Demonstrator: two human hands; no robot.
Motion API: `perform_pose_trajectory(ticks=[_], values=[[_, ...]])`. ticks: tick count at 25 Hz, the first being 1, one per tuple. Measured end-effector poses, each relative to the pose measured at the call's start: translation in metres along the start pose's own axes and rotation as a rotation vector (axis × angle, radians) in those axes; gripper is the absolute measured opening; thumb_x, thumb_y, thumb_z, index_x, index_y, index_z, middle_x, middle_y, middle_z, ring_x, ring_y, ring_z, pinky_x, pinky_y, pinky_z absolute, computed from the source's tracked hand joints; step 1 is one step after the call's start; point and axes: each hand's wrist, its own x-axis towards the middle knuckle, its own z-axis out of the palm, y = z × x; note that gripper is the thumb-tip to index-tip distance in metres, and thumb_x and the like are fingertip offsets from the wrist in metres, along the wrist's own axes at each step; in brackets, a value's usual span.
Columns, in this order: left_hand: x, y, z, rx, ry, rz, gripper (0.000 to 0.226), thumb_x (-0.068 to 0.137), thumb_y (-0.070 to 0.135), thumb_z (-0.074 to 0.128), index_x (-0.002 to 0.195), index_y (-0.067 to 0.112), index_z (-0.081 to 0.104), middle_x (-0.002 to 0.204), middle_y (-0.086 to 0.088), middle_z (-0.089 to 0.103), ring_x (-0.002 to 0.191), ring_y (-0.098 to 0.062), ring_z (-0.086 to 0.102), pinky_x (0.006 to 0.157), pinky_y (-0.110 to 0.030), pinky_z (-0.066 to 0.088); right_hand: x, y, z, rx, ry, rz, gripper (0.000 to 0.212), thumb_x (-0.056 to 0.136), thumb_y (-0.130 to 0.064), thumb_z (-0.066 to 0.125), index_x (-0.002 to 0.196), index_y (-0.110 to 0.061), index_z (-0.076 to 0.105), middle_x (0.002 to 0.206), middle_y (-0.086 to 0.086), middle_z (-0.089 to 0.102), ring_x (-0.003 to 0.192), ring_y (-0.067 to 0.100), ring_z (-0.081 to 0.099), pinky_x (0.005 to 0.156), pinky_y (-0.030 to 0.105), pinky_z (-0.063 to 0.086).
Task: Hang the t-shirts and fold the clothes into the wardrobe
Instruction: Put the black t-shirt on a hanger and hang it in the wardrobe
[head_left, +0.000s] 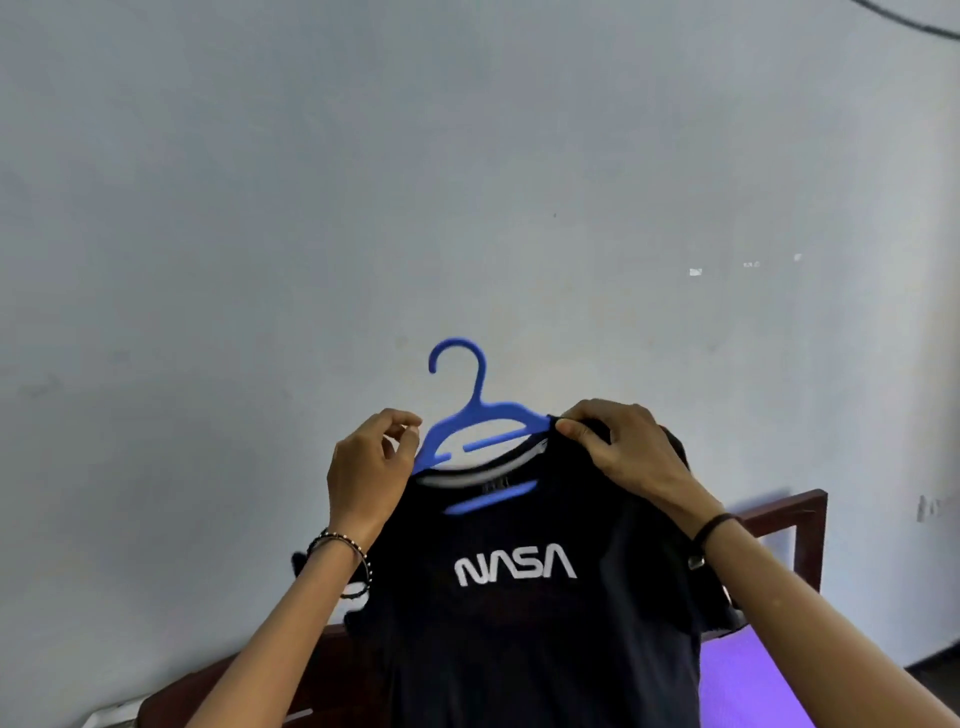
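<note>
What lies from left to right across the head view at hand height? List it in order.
Left hand, blue hanger, right hand pinching the black t-shirt, wooden frame.

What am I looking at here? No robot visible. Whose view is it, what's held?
No machine: one wide-angle camera on a person's head looks forward and down at their bare hands. The left hand grips the left end of a blue hanger; the right hand pinches the black t-shirt, printed NASA, at the hanger's right shoulder. The hanger sits inside the collar, hook up, hung on nothing. Behind: a pale wall, a dark wooden frame and a purple sheet at lower right. No wardrobe shows.
</note>
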Motion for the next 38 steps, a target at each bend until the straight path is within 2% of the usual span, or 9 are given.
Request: perform_pose_trajectory(ticks=[3,5,9,12,16,18,25,30,38], values=[[0.000,0.000,0.001,-0.073,-0.027,-0.016,0.008,0.093,0.024,0.061,0.094,0.032,0.063,0.090,0.019,0.066,0.083,0.000,0.063,0.077,-0.032,0.054,0.004,-0.003,0.000,-0.032,0.158,0.033,0.022,0.101,-0.041,0.059,0.093,-0.027,0.073,0.088,-0.011,0.074,0.082,0.019,0.067,0.091,0.043,0.046],[-0.002,0.002,-0.001,-0.045,0.044,-0.004,0.009,0.092,0.024,0.062,0.098,0.030,0.057,0.096,0.019,0.064,0.085,0.000,0.062,0.086,-0.041,0.053,0.006,-0.007,-0.002,-0.025,0.149,0.058,0.021,0.101,-0.040,0.059,0.094,-0.027,0.074,0.089,-0.010,0.074,0.082,0.020,0.066,0.093,0.045,0.047],[-0.001,0.007,-0.012,0.045,0.147,0.038,0.009,0.088,0.019,0.064,0.095,0.025,0.062,0.098,0.017,0.056,0.094,-0.012,0.061,0.090,-0.035,0.043,0.013,-0.012,-0.012,-0.028,0.190,0.094,0.024,0.102,-0.040,0.057,0.097,-0.024,0.074,0.096,-0.003,0.075,0.090,0.026,0.067,0.094,0.048,0.045],[-0.001,0.002,-0.022,0.077,0.119,0.041,0.010,0.088,0.017,0.065,0.089,0.027,0.064,0.094,0.016,0.060,0.085,-0.009,0.061,0.088,-0.041,0.048,0.016,-0.016,-0.014,-0.198,0.325,0.039,0.024,0.103,-0.036,0.056,0.097,-0.019,0.072,0.093,0.002,0.073,0.087,0.032,0.066,0.088,0.043,0.037],[-0.007,-0.007,-0.035,0.081,0.045,-0.064,0.012,0.088,0.017,0.064,0.084,0.028,0.065,0.090,0.013,0.066,0.078,-0.008,0.062,0.067,-0.028,0.050,0.018,-0.026,-0.014,-0.113,0.194,-0.012,0.027,0.102,-0.040,0.056,0.094,-0.022,0.074,0.088,-0.003,0.074,0.080,0.026,0.066,0.093,0.041,0.038],[-0.012,-0.009,-0.040,0.100,0.000,-0.108,0.013,0.088,0.018,0.064,0.084,0.030,0.066,0.089,0.013,0.067,0.080,-0.008,0.063,0.061,-0.024,0.048,0.015,-0.029,-0.009,-0.137,0.226,-0.008,0.028,0.101,-0.040,0.055,0.094,-0.021,0.075,0.085,-0.002,0.074,0.078,0.027,0.066,0.092,0.040,0.036],[-0.042,-0.013,-0.059,0.115,-0.077,-0.149,0.013,0.086,0.021,0.065,0.084,0.034,0.067,0.081,0.013,0.067,0.075,-0.006,0.063,0.070,-0.034,0.057,0.012,-0.045,-0.005,0.012,0.186,0.025,0.029,0.102,-0.041,0.057,0.097,-0.020,0.075,0.090,-0.001,0.076,0.084,0.026,0.067,0.102,0.050,0.042],[-0.069,-0.020,-0.085,0.144,-0.094,-0.162,0.013,0.087,0.022,0.066,0.084,0.034,0.068,0.082,0.016,0.067,0.077,-0.002,0.062,0.073,-0.030,0.057,0.011,-0.063,0.008,0.197,0.170,0.010,0.029,0.100,-0.044,0.060,0.100,-0.020,0.076,0.088,-0.003,0.075,0.083,0.024,0.068,0.089,0.045,0.052],[-0.110,-0.048,-0.151,0.207,0.005,-0.306,0.014,0.087,0.019,0.068,0.084,0.032,0.071,0.086,0.014,0.069,0.080,-0.003,0.063,0.078,-0.030,0.058,0.009,-0.134,0.068,0.436,0.031,-0.103,0.029,0.099,-0.046,0.061,0.102,-0.022,0.077,0.089,-0.009,0.075,0.085,0.012,0.068,0.083,0.032,0.053]])
